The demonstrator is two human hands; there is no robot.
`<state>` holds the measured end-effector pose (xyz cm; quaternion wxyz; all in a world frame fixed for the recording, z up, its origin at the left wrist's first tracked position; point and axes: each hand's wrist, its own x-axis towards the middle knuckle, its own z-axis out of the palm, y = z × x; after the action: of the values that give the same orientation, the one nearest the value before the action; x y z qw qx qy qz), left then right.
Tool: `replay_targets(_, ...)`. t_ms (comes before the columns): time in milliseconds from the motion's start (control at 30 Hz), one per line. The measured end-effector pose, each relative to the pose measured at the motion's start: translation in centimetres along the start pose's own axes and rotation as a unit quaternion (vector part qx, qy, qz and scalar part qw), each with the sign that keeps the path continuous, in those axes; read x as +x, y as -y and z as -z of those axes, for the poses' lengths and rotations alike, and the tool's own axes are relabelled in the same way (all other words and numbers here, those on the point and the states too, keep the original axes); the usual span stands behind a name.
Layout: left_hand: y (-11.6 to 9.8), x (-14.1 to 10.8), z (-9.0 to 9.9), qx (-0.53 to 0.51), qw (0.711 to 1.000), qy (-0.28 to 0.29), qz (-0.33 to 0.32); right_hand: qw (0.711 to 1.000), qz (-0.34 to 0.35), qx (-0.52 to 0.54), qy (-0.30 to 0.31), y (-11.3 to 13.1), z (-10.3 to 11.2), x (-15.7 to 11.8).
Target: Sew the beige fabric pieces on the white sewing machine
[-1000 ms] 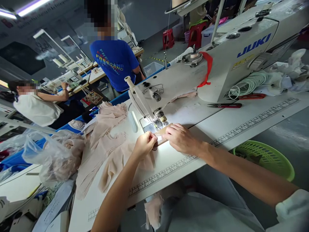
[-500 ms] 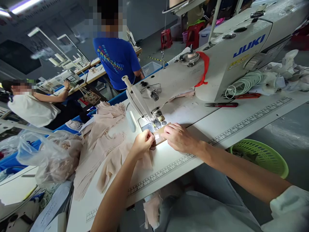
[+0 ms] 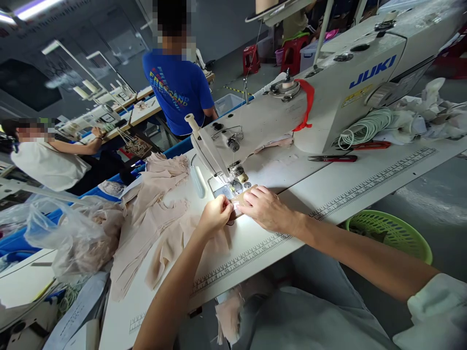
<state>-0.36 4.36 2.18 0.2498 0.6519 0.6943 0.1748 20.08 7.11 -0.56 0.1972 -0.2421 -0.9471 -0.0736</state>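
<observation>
Just in front of the needle of the sewing machine (image 3: 233, 146), a tan piece of fabric (image 3: 241, 198) with a small white patch lies on the white table. My left hand (image 3: 215, 214) is closed in a pinch on its left edge. On its right side, my right hand (image 3: 265, 206) grips it with bent fingers and the thumb toward the white patch. Both hands cover much of the piece. Left of the machine, pale beige fabric pieces (image 3: 156, 228) are spread in a loose pile beside my left forearm.
Thread snips (image 3: 332, 158) and a coil of pale cord (image 3: 367, 127) lie right, near white fabric. A plastic bag (image 3: 87, 238) sits left. Below the table edge is a green basket (image 3: 394, 238). A person in blue (image 3: 178, 92) and another in white (image 3: 47, 163) are beyond.
My right hand has shifted slightly left along the tan fabric, its thumb closer to my left hand and covering more of the white patch. My left hand stays nearly in place.
</observation>
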Motion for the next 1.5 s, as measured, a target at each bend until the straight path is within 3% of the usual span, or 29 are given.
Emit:
replay_targets(67,-0.1,-0.5,0.3,0.093,0.995,-0.027,-0.03,1.0,0.007,-0.004,0.007,-0.1,0.0,0.1)
replay_targets(167,0.0,-2.1,0.1,0.205,0.959,-0.115,-0.161,1.0,0.011,-0.009,0.01,-0.2,0.0,0.1)
replay_targets(267,0.5,-3.8,-1.1,0.211,0.918,-0.154,-0.299,1.0,0.013,-0.013,0.007,-0.2,0.0,0.1)
replay_targets(333,0.9,-4.6,-2.1,0.205,0.907,-0.152,-0.333,1.0,0.015,-0.01,0.004,-0.2,0.0,0.1)
replay_targets(500,1.5,-4.9,-3.6,0.233,0.907,-0.14,-0.322,1.0,0.01,0.018,0.0,-0.3,-0.1,0.1)
replay_targets(700,1.1,-3.2,-3.3,0.245,0.914,-0.135,-0.293,0.995,-0.089,0.045,-0.01,-1.8,-0.3,0.3)
replay_targets(800,1.1,-2.0,-3.1,0.245,0.916,-0.138,-0.285,0.993,-0.107,0.05,-0.013,-2.3,-0.6,0.2)
replay_targets(1333,2.0,0.2,-3.6,0.243,0.895,-0.185,-0.324,0.989,-0.131,0.073,0.007,-2.0,0.2,0.0)
replay_targets(1500,2.0,0.3,-3.4,0.258,0.884,-0.191,-0.339,0.971,-0.202,0.126,0.014,-3.0,0.6,1.8)
